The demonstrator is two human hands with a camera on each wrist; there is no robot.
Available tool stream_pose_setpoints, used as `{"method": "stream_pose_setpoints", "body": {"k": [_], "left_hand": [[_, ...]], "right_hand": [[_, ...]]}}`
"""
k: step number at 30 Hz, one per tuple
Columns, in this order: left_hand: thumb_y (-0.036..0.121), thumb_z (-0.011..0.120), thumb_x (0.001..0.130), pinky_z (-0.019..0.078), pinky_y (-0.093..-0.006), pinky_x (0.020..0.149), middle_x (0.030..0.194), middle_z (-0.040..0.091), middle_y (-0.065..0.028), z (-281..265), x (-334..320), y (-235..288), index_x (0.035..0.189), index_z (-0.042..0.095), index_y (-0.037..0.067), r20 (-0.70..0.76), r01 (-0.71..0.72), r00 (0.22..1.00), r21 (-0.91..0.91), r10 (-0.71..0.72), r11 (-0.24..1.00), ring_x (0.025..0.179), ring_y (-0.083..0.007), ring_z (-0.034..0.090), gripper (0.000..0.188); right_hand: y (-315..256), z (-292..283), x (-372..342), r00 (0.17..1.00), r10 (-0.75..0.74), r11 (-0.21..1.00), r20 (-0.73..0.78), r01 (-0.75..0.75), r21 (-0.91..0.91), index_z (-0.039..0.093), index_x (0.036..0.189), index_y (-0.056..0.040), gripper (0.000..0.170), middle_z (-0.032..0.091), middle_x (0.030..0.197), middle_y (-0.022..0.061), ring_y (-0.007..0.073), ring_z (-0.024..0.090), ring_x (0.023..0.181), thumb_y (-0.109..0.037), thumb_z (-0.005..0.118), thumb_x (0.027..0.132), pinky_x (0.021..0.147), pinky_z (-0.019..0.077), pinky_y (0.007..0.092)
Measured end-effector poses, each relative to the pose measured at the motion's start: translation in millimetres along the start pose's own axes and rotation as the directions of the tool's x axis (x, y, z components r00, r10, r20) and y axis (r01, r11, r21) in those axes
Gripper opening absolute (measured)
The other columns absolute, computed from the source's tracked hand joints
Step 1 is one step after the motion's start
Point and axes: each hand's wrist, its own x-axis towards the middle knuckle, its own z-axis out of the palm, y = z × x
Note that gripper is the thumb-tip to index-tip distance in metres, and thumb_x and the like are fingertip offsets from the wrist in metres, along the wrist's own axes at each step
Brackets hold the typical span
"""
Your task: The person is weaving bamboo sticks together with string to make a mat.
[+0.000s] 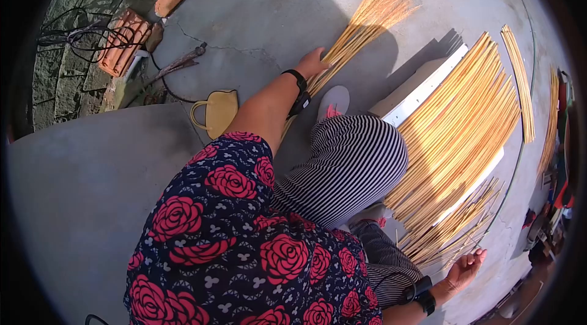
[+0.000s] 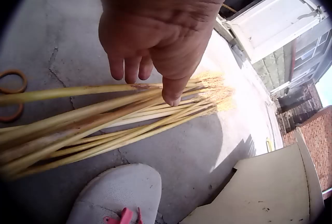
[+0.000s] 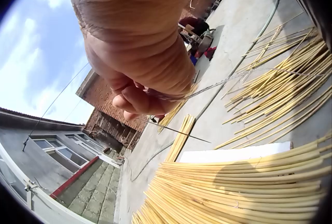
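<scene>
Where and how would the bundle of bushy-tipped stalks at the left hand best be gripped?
Probably from above, on the bundle just short of its bushy tips, with the grip closing across its length: it is long and slender, gathered narrower there before it fans out, and the left hand is over it.

your hands (image 1: 312, 63): 2 | your shoes (image 1: 337, 100): 2 | yellow bag (image 1: 221, 114): 1 | thin dark rod (image 3: 180, 132): 1 | tufted bundle (image 1: 365, 25): 1 | laid-out stalks (image 1: 455, 120): too many to count

The cracked grey concrete floor (image 1: 440, 1) carries a white stand (image 1: 422, 87), loose stalks (image 3: 280, 97), a narrow stalk bundle (image 1: 518, 83), a thin green hose (image 3: 274, 10) and grey shoes (image 1: 334, 102).
</scene>
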Motion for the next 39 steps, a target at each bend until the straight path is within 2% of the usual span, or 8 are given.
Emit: {"method": "stream_pose_setpoints", "body": {"k": [6,12,18,21,27,33,36,39], "left_hand": [[0.025,0.071,0.069,0.0439,-0.0422,0.086,0.105,0.058,-0.0250,-50,-29,-22,0.102,0.058,-0.003,0.259,0.294,0.907,0.178,-0.332,0.939,0.100,-0.0359,0.056,0.045],[0.025,0.070,0.069,0.0453,-0.0447,0.086,0.102,0.059,-0.0236,-26,-117,-53,0.099,0.059,-0.002,-0.193,0.295,0.952,0.368,-0.238,0.882,0.097,-0.0367,0.058,0.042],[0.021,0.056,0.080,0.0445,-0.0470,0.089,0.107,0.060,-0.0220,-32,-111,-22,0.104,0.060,0.000,0.202,0.364,0.863,0.386,-0.462,0.848,0.103,-0.0378,0.056,0.032],[0.016,0.049,0.082,0.0457,-0.0471,0.087,0.106,0.061,-0.0213,-14,-106,-46,0.102,0.062,0.001,0.144,0.436,0.842,0.383,-0.519,0.814,0.102,-0.0378,0.057,0.028],[0.015,0.047,0.083,0.0466,-0.0470,0.085,0.103,0.062,-0.0229,-10,-106,-64,0.099,0.064,0.001,0.181,0.321,0.879,0.461,-0.442,0.827,0.095,-0.0396,0.059,0.027],[0.021,0.051,0.086,0.0486,-0.0430,0.075,0.091,0.066,-0.0175,-31,-115,-50,0.098,0.063,0.001,0.235,0.356,0.854,0.387,-0.465,0.851,0.082,-0.0337,0.063,0.026],[0.023,0.053,0.088,0.0483,-0.0339,0.063,0.076,0.064,-0.0087,-25,-114,-69,0.095,0.062,0.002,0.186,0.567,0.821,-0.146,-0.541,0.811,0.066,-0.0185,0.061,0.024],[0.022,0.055,0.090,0.0444,-0.0257,0.054,0.069,0.058,-0.0017,-61,-115,-1,0.095,0.062,0.003,0.063,0.397,0.916,-0.300,-0.397,0.867,0.058,-0.0071,0.054,0.022]], "right_hand": [[-11,-7,6,0.998,0.045,0.998,0.038,-0.044,-0.036,0.045,0.104,-0.0032,0.014,0.048,0.090,0.0012,0.0052,0.039,0.056,-0.009,0.051,0.093,0.045,0.0328,0.0167],[-16,-6,8,0.998,0.068,0.996,0.019,-0.067,-0.052,0.046,0.105,-0.0031,0.014,0.049,0.090,0.0014,0.0053,0.039,0.056,-0.008,0.051,0.093,0.045,0.0326,0.0165],[-17,-8,11,0.998,0.056,0.996,0.010,-0.056,-0.064,0.046,0.107,-0.0018,0.016,0.049,0.091,0.0020,0.0056,0.039,0.056,-0.006,0.051,0.092,0.045,0.0330,0.0166],[-16,-5,12,0.999,0.052,0.996,-0.002,-0.052,-0.076,0.047,0.108,-0.0009,0.017,0.050,0.092,0.0022,0.0056,0.039,0.055,-0.005,0.051,0.092,0.044,0.0332,0.0168],[-12,4,14,0.999,0.040,0.995,-0.019,-0.041,-0.087,0.048,0.110,0.0001,0.019,0.051,0.091,0.0021,0.0055,0.039,0.057,-0.008,0.050,0.093,0.046,0.0335,0.0163],[-5,-19,40,0.993,0.095,0.994,0.063,-0.091,-0.064,0.049,0.113,-0.0005,0.023,0.053,0.095,0.0021,0.0052,0.040,0.059,-0.012,0.051,0.094,0.048,0.0340,0.0156],[12,-25,46,0.997,0.072,0.995,0.016,-0.071,-0.064,0.047,0.122,-0.0010,0.032,0.053,0.098,0.0015,0.0048,0.041,0.063,-0.015,0.053,0.094,0.049,0.0341,0.0146],[19,-25,42,0.998,0.047,0.997,-0.029,-0.049,-0.060,0.049,0.120,-0.0011,0.029,0.054,0.098,0.0017,0.0038,0.043,0.062,-0.008,0.052,0.092,0.049,0.0349,0.0155]]}}
